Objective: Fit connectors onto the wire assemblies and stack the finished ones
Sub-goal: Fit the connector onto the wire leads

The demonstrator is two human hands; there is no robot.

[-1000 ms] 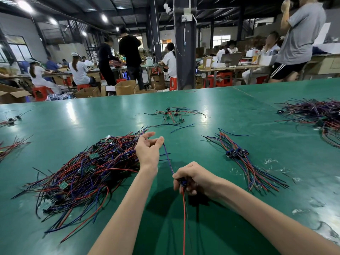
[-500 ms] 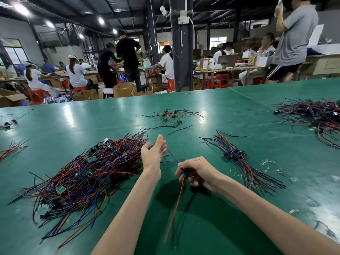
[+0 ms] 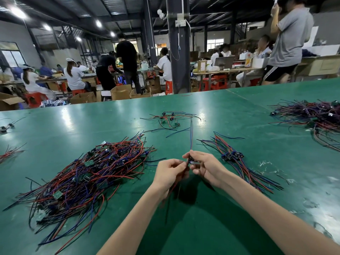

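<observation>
Left hand (image 3: 170, 173): we are pinching the wire assembly (image 3: 191, 138) beside the connector (image 3: 190, 160).
Right hand (image 3: 206, 168): we are gripping that connector, above the table (image 3: 239, 115).
Tangled pile (image 3: 82, 173): lying to our left.
Finished stack (image 3: 237, 162): lying to our right.

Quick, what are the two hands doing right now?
Left hand: closed, fingers pinching the wires.
Right hand: closed, fingers holding the connector on those wires.
</observation>
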